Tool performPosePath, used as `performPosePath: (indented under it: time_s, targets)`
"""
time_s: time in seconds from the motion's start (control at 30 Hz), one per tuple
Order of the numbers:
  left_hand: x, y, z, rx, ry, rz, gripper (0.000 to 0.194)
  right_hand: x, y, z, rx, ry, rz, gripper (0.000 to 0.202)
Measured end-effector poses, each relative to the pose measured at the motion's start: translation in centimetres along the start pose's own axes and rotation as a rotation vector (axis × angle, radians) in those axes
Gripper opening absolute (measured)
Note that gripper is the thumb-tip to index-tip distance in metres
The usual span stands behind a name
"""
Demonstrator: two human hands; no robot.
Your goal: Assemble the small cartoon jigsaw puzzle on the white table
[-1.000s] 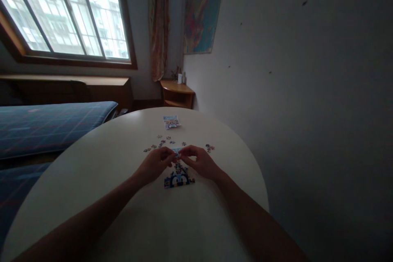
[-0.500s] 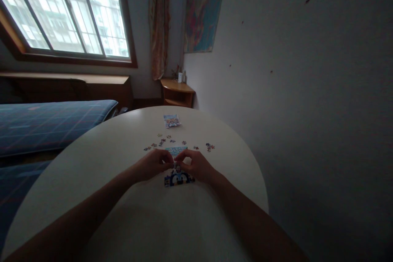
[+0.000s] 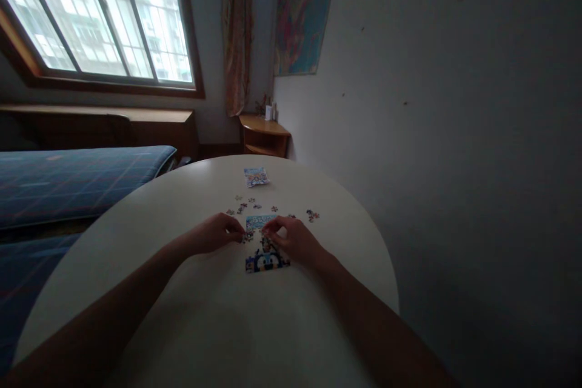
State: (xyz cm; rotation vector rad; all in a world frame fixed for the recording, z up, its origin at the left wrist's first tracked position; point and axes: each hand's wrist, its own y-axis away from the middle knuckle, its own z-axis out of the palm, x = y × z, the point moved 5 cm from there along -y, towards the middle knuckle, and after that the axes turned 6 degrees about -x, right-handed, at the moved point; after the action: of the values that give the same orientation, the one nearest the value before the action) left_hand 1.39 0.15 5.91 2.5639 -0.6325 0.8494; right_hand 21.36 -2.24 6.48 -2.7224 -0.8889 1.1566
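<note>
A partly assembled jigsaw puzzle (image 3: 267,262) lies flat on the round white table, with a blue dog's face along its near edge and a light-blue lettered strip (image 3: 258,222) at its far edge. My left hand (image 3: 218,233) is at the puzzle's left side, thumb and forefinger closed on a small jigsaw piece (image 3: 248,236). Over the right part of the puzzle, my right hand (image 3: 293,239) pinches with its fingertips at the gap below the strip; what it holds is mostly hidden and looks like a jigsaw piece.
Loose jigsaw pieces (image 3: 243,207) are scattered beyond the puzzle, with another small cluster (image 3: 312,215) to the right. Farther back on the table (image 3: 182,194) lies a printed packet (image 3: 256,177). A wall (image 3: 454,163) runs along the right; a plaid mattress (image 3: 82,185) is at the left.
My left hand has moved left, away from my right fingertips, and a piece now shows at its fingertips. My right hand stays over the puzzle, shifted slightly. The view has tilted a little.
</note>
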Motion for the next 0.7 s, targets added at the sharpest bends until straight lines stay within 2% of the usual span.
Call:
performPosePath:
  time_s: [0.2, 0.43, 0.7]
  targets:
    - [0.0, -0.1, 0.7, -0.050, 0.000, 0.062, 0.030, 1.8, 0.1, -0.9, 0.011, 0.018, 0.090, 0.017]
    - [1.0, 0.1, 1.2, -0.072, -0.050, 0.098, 0.029, 0.4, 0.1, -0.5, -0.070, 0.043, 0.053, 0.017]
    - [1.7, 0.6, 1.5, -0.084, -0.051, 0.085, 0.030, 0.8, 0.1, -0.2, -0.077, 0.089, 0.019, 0.017]
